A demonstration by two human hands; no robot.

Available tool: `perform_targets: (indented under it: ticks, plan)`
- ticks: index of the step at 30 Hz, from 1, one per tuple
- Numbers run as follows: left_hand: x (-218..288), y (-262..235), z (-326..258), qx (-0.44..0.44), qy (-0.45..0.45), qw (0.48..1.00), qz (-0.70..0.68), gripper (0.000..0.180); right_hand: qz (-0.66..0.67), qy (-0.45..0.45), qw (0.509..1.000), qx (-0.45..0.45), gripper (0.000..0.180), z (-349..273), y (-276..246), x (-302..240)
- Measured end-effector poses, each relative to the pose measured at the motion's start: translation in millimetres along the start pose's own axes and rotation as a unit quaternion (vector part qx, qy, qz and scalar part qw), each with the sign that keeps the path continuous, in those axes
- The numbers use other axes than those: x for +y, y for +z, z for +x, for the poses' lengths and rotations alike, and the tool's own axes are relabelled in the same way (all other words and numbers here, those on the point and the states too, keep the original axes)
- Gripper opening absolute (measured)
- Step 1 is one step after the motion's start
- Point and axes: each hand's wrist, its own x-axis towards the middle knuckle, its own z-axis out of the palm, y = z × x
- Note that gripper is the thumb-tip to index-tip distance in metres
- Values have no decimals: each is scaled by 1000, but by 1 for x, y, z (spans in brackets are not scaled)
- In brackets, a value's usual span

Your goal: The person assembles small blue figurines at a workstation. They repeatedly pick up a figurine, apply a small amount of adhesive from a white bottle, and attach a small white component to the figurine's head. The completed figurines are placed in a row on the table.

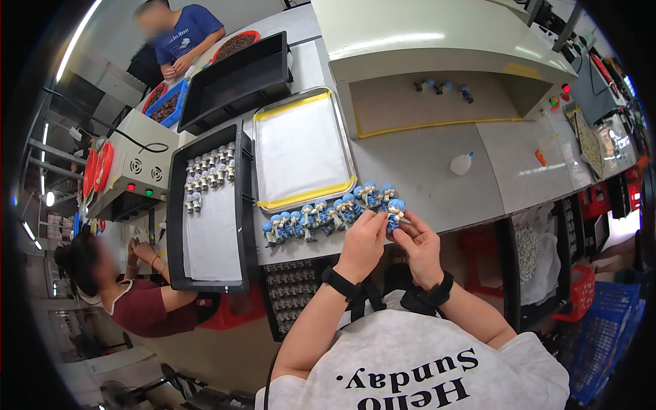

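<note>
A blue-haired toy figurine in blue and cream [395, 213] sits pinched between the fingertips of a worker's bare left hand [364, 244] and bare right hand [421, 251], at the front edge of a smooth grey tabletop [437, 195]. Just beside it stretches a row of blue-topped figurines [315, 215], near a white-lined rectangular metal tray [301, 147].

figurine [394, 216] | small, light-blue hair, pale face, blue-and-cream body | head uppermost | held between left hand [365, 242] and right hand [421, 250], fingers around its lower part
</note>
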Motion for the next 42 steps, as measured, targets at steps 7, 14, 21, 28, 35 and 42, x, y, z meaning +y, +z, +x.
perform_targets:
  ticks: [7, 14, 21, 28, 35, 42]
  plan:
    - [-4, 6, 3, -14, 6, 1000, 25, 12, 38, 87, 995, 3, 47, 2, -10, -4]
    - [-1, 3, 3, -8, 23, 998, 59, 10, -391, -219, 835, 319, 84, 114, -148, -22]
    - [-1, 4, 6, -5, 48, 997, 68, 10, -407, -129, 887, 175, 60, 172, -197, -46]
    - [1, 0, 8, -3, 51, 996, 72, 10, -384, -137, 912, 52, 35, 143, -148, -56]
    - [2, 0, 8, -16, 54, 995, 80, 9, -479, -185, 820, -252, 38, 76, -56, -99]
    - [2, -4, 8, -18, 52, 994, 91, 8, -577, -200, 727, -313, 36, 67, -41, -116]
